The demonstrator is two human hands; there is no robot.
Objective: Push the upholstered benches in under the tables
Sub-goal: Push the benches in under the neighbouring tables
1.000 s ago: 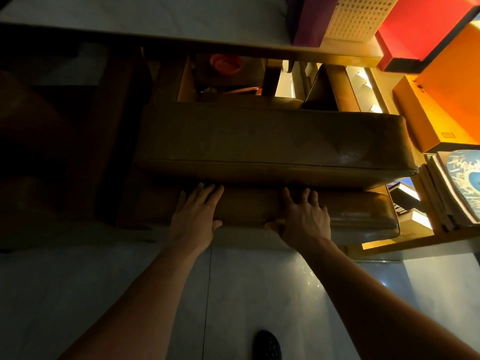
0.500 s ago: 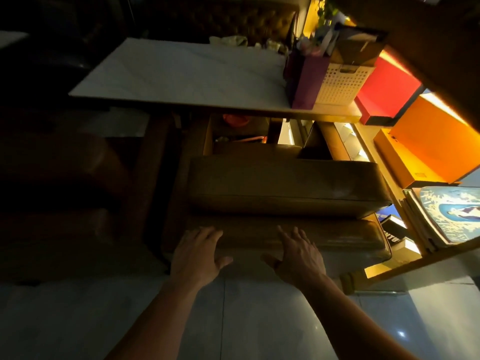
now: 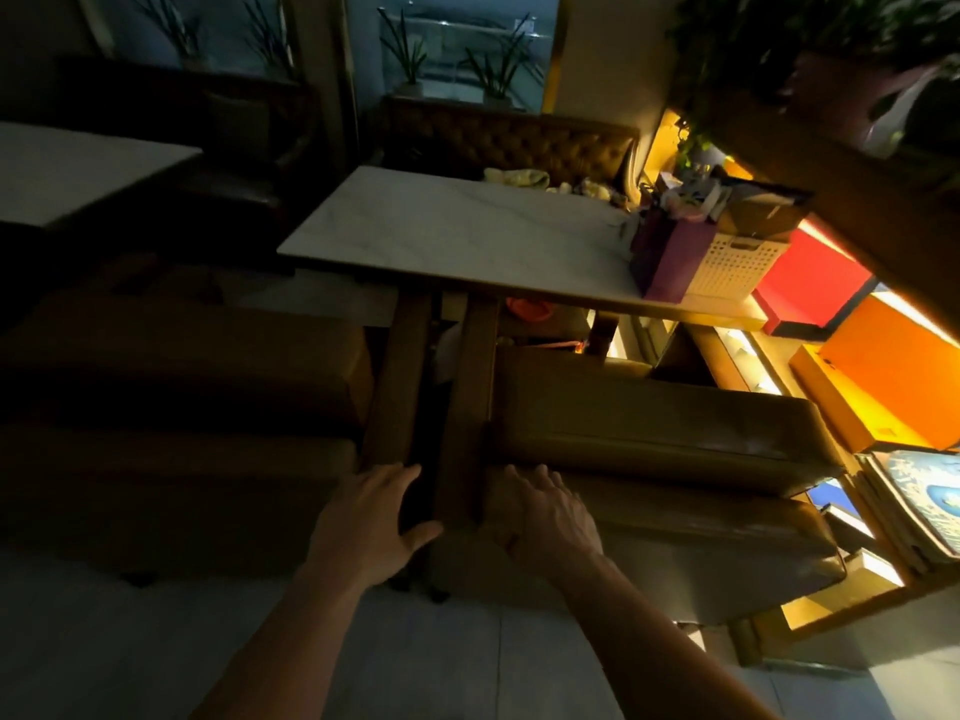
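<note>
Fingers of the left hand [image 3: 368,522] are spread flat with the thumb out to the side, gripping nothing; they reach over the dark gap beside the table's wooden legs [image 3: 462,402], and whether they touch the wood is hard to tell in the dim light. Just left of that hand lie two stacked upholstered benches [image 3: 176,407] in deep shadow, sitting out in front of the table edge rather than under it. At far left a second pale table top [image 3: 67,174] shows, with a dark sofa [image 3: 171,122] behind it.

At centre stands the marble-topped table [image 3: 457,236], backed by a tufted brown booth seat [image 3: 514,142]. Under the table top, a small red dish [image 3: 527,306] sits on a lower ledge.

The right hand [image 3: 545,517] is also open, its fingers loosely curved, resting on the near left corner of the lower brown bench [image 3: 701,543]. The upper brown bench [image 3: 654,418] lies stacked on it, set further back, its far edge reaching just under the table's rim while most of both cushions stays out on the tiled floor [image 3: 467,667].

On the table's right end stand a purple bag [image 3: 667,257] and a white perforated basket [image 3: 732,265], both stuffed with items too dim to name. Further right, a lit shelf holds a red box [image 3: 810,288], orange boxes [image 3: 893,376] and a blue patterned book [image 3: 930,496], close against the benches' right ends.
</note>
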